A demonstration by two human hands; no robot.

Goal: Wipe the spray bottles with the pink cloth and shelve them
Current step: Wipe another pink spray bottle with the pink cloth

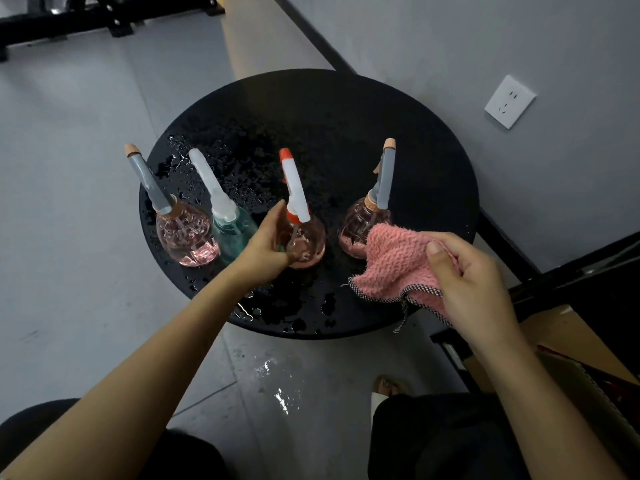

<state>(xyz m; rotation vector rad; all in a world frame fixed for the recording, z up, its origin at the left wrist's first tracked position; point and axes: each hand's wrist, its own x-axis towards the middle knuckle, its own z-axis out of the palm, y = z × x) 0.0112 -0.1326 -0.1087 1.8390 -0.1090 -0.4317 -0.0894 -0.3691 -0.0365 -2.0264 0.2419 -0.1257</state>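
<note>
- Red-capped bottle (306, 239): a round, clear pink bottle with a white sprayer, standing upright near the middle of the table (346, 126), third from the left in a row of four.
- Your left hand (265, 247) grips this bottle low on its body, fingers curled round its left side and thumb up toward the neck.
- Cloth (391, 265): pink, fluffy, with a checked hem. Your right hand (467, 278) holds it bunched above the table's near right edge, thumb pressed on top and fingers curled beneath.
- The cloth's far edge overlaps the lower side of the right pink bottle (356, 223). You cannot tell whether they touch.
- Right pink bottle: upright, with a grey sprayer and a tan tip, apart from the red-capped bottle.
- Teal bottle (235, 233): has a white sprayer and stands just left of your left hand.
- Left pink bottle (183, 237): has a grey sprayer and stands beside the teal bottle, at the table's left edge.
- Table: round and black, with water drops scattered over its top.
- Puddle (280, 396): lies on the grey floor below the table's near edge.
- Outlet (509, 101): white, set on the wall at upper right.
</note>
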